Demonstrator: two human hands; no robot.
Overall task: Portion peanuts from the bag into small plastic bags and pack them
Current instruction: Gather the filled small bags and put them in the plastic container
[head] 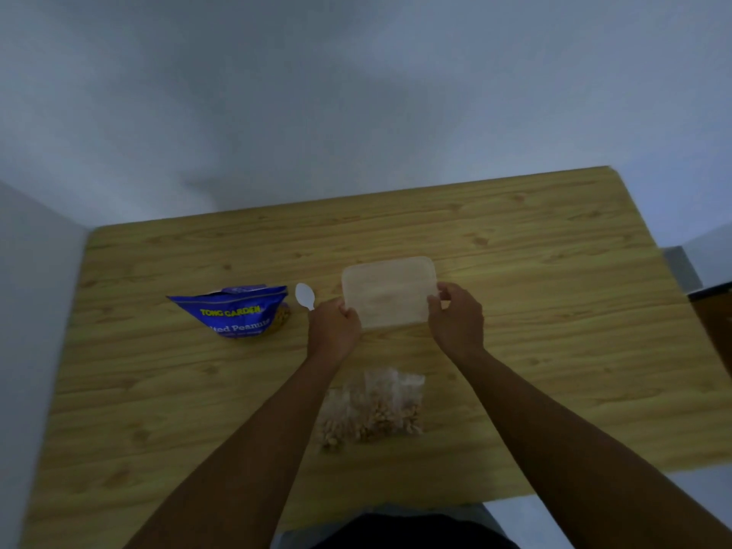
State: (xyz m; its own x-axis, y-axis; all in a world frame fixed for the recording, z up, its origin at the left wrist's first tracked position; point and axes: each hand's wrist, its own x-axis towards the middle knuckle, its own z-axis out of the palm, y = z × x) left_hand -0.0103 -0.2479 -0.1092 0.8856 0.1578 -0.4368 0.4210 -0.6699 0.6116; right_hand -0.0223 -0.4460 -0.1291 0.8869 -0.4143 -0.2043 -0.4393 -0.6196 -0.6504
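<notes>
A translucent plastic container with its lid (388, 291) sits on the wooden table (534, 271) past the middle. My left hand (334, 330) grips its near left corner and my right hand (457, 318) grips its right edge. A blue peanut bag (237, 313) lies open to the left. Beside it lies a white plastic spoon (305, 296), its handle hidden behind my left hand. Small clear plastic bags filled with peanuts (372, 410) lie between my forearms, near the front edge.
A grey-white wall stands behind the table and a white panel borders its left side. A dark piece of furniture (713, 311) shows at the right edge. Dark clothing (396, 532) is at the bottom.
</notes>
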